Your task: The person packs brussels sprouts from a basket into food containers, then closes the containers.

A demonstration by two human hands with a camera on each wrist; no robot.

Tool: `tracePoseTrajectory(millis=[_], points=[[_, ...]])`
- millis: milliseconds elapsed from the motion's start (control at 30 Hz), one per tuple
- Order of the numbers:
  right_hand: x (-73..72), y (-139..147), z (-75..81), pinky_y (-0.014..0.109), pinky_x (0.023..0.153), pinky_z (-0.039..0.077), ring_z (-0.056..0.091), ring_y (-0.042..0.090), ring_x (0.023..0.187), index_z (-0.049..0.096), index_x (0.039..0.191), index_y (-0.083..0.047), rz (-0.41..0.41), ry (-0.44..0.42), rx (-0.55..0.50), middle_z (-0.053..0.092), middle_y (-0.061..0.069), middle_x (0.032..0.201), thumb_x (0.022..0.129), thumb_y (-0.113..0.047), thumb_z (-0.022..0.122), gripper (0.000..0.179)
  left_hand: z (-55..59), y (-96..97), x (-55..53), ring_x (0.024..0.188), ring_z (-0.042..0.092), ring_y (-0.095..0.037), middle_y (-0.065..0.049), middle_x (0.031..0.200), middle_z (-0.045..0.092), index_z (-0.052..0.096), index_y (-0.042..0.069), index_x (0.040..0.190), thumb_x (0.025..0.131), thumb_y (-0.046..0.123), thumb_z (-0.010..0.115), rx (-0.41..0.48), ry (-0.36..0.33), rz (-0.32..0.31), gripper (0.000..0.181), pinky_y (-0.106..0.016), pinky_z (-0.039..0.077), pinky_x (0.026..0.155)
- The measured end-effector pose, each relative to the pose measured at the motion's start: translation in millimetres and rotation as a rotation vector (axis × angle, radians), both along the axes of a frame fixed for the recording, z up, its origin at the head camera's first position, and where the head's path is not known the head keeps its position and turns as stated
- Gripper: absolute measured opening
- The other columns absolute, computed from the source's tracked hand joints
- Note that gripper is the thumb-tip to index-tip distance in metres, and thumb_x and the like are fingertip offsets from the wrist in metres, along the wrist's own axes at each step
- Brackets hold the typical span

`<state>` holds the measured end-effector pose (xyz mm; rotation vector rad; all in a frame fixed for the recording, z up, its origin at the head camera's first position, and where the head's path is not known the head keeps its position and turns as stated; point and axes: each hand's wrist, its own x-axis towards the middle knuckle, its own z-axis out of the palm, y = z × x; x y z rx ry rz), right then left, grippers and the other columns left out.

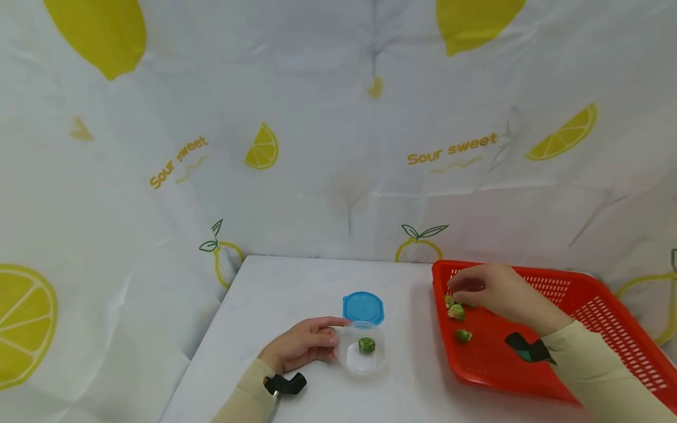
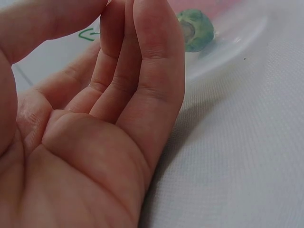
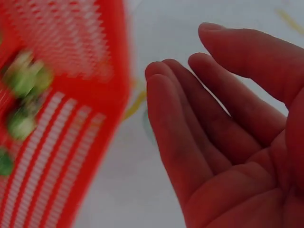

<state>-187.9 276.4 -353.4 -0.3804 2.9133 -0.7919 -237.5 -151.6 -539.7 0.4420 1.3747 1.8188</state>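
A small clear plastic tub (image 1: 349, 365) stands on the white table with one Brussels sprout (image 1: 367, 345) inside. My left hand (image 1: 307, 342) grips its left rim between thumb and fingers. In the left wrist view the curled fingers (image 2: 159, 71) partly cover the tub and the sprout. Over the left end of a red plastic basket (image 1: 508, 370) is my right hand (image 1: 492, 294), thumb and fingers apart with nothing between them. Several Brussels sprouts (image 1: 456, 312) lie in the basket below and beside it; the right wrist view shows them blurred.
Behind the tub lies a blue lid (image 1: 363, 308) on the table (image 1: 280, 294). The basket's raised, slotted walls stand to the right of the tub. A white cloth with lemon prints (image 1: 328, 176) hangs behind the table and along its left side.
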Motion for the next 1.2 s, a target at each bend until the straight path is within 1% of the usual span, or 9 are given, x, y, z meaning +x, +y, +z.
tracePoseTrajectory(millis=[133, 233, 367, 500, 667, 800, 900, 1033, 1200], points=[[-16.7, 44, -16.2, 0.033, 0.083, 0.063, 0.07, 0.016, 0.101, 0.079, 0.127, -0.012, -0.025, -0.067, 0.014, 0.079, -0.001, 0.116, 0.097, -0.032, 0.082, 0.036, 0.6, -1.1, 0.4, 0.092, 0.07, -0.01, 0.002, 0.099, 0.07, 0.048, 0.009, 0.162, 0.109, 0.012, 0.062, 0.005, -0.005, -0.016, 0.055, -0.025, 0.062, 0.089], [-24.5, 70, -27.9, 0.042, 0.088, 0.065, 0.071, 0.02, 0.104, 0.076, 0.131, -0.006, -0.046, -0.131, -0.01, 0.079, 0.005, 0.12, 0.099, -0.031, 0.079, 0.041, 1.4, -1.1, 1.0, 0.092, 0.069, -0.01, 0.002, 0.099, 0.071, 0.048, 0.009, 0.163, 0.11, 0.013, 0.062, 0.009, -0.004, -0.017, 0.055, -0.025, 0.062, 0.089], [-30.9, 95, -41.4, 0.051, 0.092, 0.064, 0.073, 0.026, 0.107, 0.074, 0.132, 0.0, -0.075, -0.169, -0.019, 0.079, 0.012, 0.122, 0.1, -0.029, 0.078, 0.043, 1.3, -1.7, 3.1, 0.092, 0.069, -0.01, 0.003, 0.099, 0.07, 0.048, 0.009, 0.162, 0.108, 0.015, 0.065, 0.006, -0.007, -0.012, 0.057, -0.025, 0.062, 0.089], [-36.5, 113, -53.5, 0.053, 0.092, 0.064, 0.073, 0.028, 0.108, 0.075, 0.13, 0.002, -0.103, -0.197, -0.006, 0.079, 0.014, 0.121, 0.1, -0.028, 0.079, 0.042, 1.2, -1.4, 4.3, 0.093, 0.069, -0.01, 0.004, 0.1, 0.069, 0.049, 0.01, 0.162, 0.108, 0.016, 0.067, 0.002, -0.01, -0.015, 0.058, -0.025, 0.062, 0.09], [-43.4, 127, -66.0, 0.052, 0.092, 0.064, 0.072, 0.028, 0.108, 0.075, 0.129, 0.003, -0.122, -0.206, -0.002, 0.078, 0.015, 0.121, 0.099, -0.027, 0.079, 0.042, 3.1, -0.4, 3.6, 0.093, 0.069, -0.011, 0.004, 0.1, 0.068, 0.049, 0.01, 0.162, 0.107, 0.016, 0.068, 0.003, -0.004, -0.009, 0.058, -0.025, 0.062, 0.09], [-47.3, 134, -73.1, 0.052, 0.092, 0.063, 0.071, 0.031, 0.108, 0.076, 0.127, 0.003, -0.114, -0.187, 0.018, 0.078, 0.018, 0.121, 0.099, -0.027, 0.079, 0.041, 3.6, -0.7, 3.1, 0.093, 0.069, -0.011, 0.004, 0.1, 0.067, 0.049, 0.009, 0.162, 0.106, 0.017, 0.069, 0.007, -0.009, -0.007, 0.06, -0.025, 0.062, 0.089], [-49.3, 139, -78.5, 0.056, 0.093, 0.062, 0.07, 0.035, 0.11, 0.076, 0.128, 0.004, -0.119, -0.19, 0.04, 0.077, 0.021, 0.123, 0.1, -0.028, 0.078, 0.042, 2.8, -0.9, 2.2, 0.092, 0.069, -0.01, 0.004, 0.1, 0.066, 0.049, 0.009, 0.161, 0.106, 0.015, 0.069, 0.012, -0.017, -0.007, 0.059, -0.025, 0.062, 0.089], [-51.4, 145, -86.8, 0.06, 0.094, 0.06, 0.069, 0.036, 0.111, 0.076, 0.129, 0.002, -0.141, -0.222, 0.062, 0.077, 0.022, 0.124, 0.099, -0.03, 0.079, 0.044, 1.7, -0.7, 0.8, 0.09, 0.068, -0.01, 0.004, 0.1, 0.064, 0.049, 0.009, 0.161, 0.107, 0.011, 0.066, 0.023, -0.022, -0.01, 0.057, -0.025, 0.062, 0.089], [-53.3, 144, -92.1, 0.057, 0.093, 0.06, 0.07, 0.032, 0.109, 0.077, 0.128, 0.001, -0.157, -0.263, 0.038, 0.078, 0.019, 0.12, 0.098, -0.031, 0.08, 0.044, 3.1, -0.7, 0.4, 0.088, 0.067, -0.009, 0.004, 0.1, 0.064, 0.049, 0.009, 0.161, 0.107, 0.009, 0.065, 0.029, -0.021, -0.014, 0.056, -0.025, 0.062, 0.089]])
